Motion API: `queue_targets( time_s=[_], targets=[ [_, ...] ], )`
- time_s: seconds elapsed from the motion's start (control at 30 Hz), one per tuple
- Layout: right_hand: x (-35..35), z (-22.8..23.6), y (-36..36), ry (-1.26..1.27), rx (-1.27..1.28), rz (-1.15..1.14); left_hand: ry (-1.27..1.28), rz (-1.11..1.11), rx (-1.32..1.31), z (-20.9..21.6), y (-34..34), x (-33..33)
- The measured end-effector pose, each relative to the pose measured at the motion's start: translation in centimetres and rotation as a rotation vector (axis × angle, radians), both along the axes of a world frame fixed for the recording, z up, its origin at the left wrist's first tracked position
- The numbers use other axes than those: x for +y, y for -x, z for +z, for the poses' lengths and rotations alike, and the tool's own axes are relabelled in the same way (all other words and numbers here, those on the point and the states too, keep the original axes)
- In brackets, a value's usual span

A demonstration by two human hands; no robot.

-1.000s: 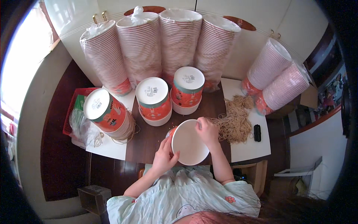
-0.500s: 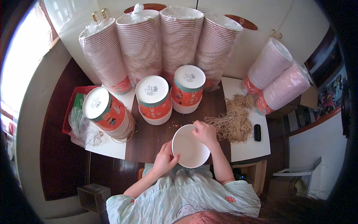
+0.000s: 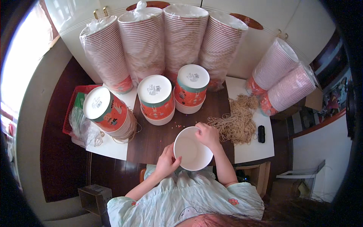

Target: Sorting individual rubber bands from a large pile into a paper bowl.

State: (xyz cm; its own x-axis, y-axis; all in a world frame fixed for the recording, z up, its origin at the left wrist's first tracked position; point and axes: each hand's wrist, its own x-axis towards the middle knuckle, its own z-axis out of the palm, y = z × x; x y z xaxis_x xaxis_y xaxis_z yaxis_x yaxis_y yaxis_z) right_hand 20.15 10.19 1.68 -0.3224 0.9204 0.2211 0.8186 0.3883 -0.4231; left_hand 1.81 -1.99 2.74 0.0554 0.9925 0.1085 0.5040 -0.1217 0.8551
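Observation:
A paper bucket [image 3: 192,153], white inside, is tilted with its mouth toward me at the table's near edge. My left hand [image 3: 166,162] is wrapped around its left side, thumb by the rim. Over the far right part of the rim my right hand [image 3: 208,135] is closed, its fingertips partly hidden inside the bucket. Beyond it, two orange and green paper buckets [image 3: 155,111] [image 3: 190,96] stand upside down. To the right of my right hand lies a tangled heap of tan string [image 3: 238,123].
Tall plastic-wrapped stacks of buckets [image 3: 183,38] line the back, with two more [image 3: 291,87] leaning at the right. On the left are an upturned bucket stack [image 3: 113,117] with string around it and a red basket [image 3: 68,117]. A black object [image 3: 261,134] lies right of the string.

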Motion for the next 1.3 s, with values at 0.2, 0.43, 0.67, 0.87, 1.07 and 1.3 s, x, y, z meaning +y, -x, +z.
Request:
queue_targets(
  time_s=[0.2,0.43,0.67,0.87,1.07,1.3],
  targets=[
    [0.0,0.2,-0.1,0.041,-0.012,-0.013,-0.02,-0.002,0.009,-0.3,0.1,-0.1],
    [0.5,0.6,-1.5,0.261,0.285,0.028,-0.056,0.001,0.059,-2.6,1.1,-0.3],
    [2.1,-2.3,-5.5,0.258,0.4,-0.122,0.191,0.207,-0.097,-1.2,5.3,-0.3],
    [2.0,-5.2,-4.9,0.271,0.029,0.015,0.209,0.339,-0.179,-1.2,7.7,0.0],
    [2.4,-8.1,-3.7,0.083,-0.311,0.243,0.164,0.264,-0.211,-1.5,7.3,0.1],
    [3.2,-8.0,-3.4,0.205,-0.296,0.242,0.205,0.188,-0.199,-1.7,5.9,0.6]
  ],
)
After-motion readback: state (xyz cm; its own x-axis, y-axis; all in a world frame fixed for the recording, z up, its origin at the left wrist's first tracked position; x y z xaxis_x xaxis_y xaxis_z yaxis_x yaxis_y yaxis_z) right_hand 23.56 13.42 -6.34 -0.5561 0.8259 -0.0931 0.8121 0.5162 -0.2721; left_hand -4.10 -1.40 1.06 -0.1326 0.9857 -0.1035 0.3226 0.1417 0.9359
